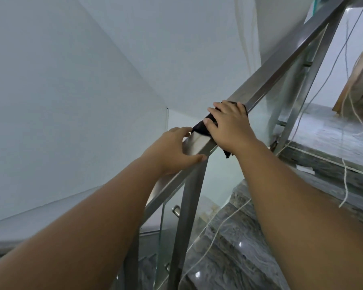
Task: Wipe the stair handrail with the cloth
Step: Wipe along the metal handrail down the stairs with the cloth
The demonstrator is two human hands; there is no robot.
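A square stainless-steel handrail (pixel 285 65) climbs from the lower left to the upper right. My right hand (pixel 231 124) lies on top of it, pressing a black cloth (pixel 201 127) around the rail; a corner of the cloth hangs below my wrist. Just below it on the rail, my left hand (pixel 172 151) grips the steel, fingers over the far side and thumb along the near edge. Bare rail shows between the two hands.
Glass panels (pixel 218 176) and steel posts (pixel 189 222) stand under the rail. Grey marble steps (pixel 235 248) rise on the right, with thin white cords (pixel 344 181) trailing over them. A white wall (pixel 71 101) fills the left.
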